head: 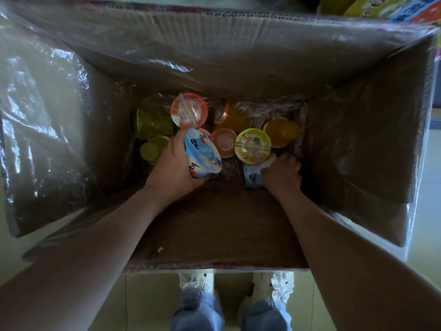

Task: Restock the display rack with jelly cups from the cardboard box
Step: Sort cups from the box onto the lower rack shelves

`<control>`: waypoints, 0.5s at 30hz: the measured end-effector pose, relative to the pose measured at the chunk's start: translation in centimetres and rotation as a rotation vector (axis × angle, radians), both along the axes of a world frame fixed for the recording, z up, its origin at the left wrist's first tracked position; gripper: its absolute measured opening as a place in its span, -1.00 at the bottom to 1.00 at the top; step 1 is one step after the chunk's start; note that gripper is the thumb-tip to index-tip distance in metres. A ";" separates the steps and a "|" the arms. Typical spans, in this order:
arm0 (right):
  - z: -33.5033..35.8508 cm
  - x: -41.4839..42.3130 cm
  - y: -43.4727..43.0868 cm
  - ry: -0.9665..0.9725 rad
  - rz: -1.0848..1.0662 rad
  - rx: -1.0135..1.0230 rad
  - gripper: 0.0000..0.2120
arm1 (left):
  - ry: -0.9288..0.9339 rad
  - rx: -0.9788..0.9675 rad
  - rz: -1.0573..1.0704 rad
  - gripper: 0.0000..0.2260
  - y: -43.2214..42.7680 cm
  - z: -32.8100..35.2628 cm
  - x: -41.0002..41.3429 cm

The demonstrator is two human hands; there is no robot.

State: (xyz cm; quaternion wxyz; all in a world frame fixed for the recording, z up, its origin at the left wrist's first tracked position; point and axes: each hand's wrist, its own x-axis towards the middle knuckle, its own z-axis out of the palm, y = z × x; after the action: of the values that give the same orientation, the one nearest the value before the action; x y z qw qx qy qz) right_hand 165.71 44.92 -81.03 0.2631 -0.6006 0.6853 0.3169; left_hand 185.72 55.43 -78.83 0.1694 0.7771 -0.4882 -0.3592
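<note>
I look straight down into a deep cardboard box (222, 225) lined with clear plastic. Several jelly cups lie at its bottom. My left hand (171, 168) grips a blue-lidded jelly cup (202, 154), tilted on its side. My right hand (282, 174) closes on another blue cup (251, 176) lying against the near wall; my fingers partly hide it. Between the hands stands a yellow-lidded cup (253, 145). A red-lidded cup (189, 111), a pink-lidded cup (224, 142), orange cups (281, 131) and green cups (152, 126) lie behind them.
The box flaps stand open on all sides, wrapped in shiny plastic film (45, 120). Colourful cartons (391, 7) sit beyond the far right corner. My feet in white shoes (195, 283) stand on the pale tiled floor right below the box's near edge.
</note>
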 end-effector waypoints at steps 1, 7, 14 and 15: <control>-0.4 0.2 0.0 -0.036 -0.056 0.066 -0.31 | -0.008 -0.003 0.003 -0.03 -0.2 -0.1 0.0; -0.7 3.0 1.6 -0.110 0.014 0.066 -0.35 | -0.015 0.020 0.024 0.00 -0.6 -0.3 -0.1; -0.9 4.7 2.5 -0.291 0.195 0.057 -0.29 | -0.042 0.039 0.029 0.00 -0.2 0.1 0.1; -1.2 4.5 2.3 -0.284 0.171 0.044 -0.23 | -0.040 0.043 0.023 0.00 -0.3 0.1 0.0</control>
State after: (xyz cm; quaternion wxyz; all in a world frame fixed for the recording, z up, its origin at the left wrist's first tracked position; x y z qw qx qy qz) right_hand 170.19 47.24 -82.21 0.3426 -0.6895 0.5806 0.2647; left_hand 185.74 55.16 -78.72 0.1472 0.7932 -0.4746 -0.3521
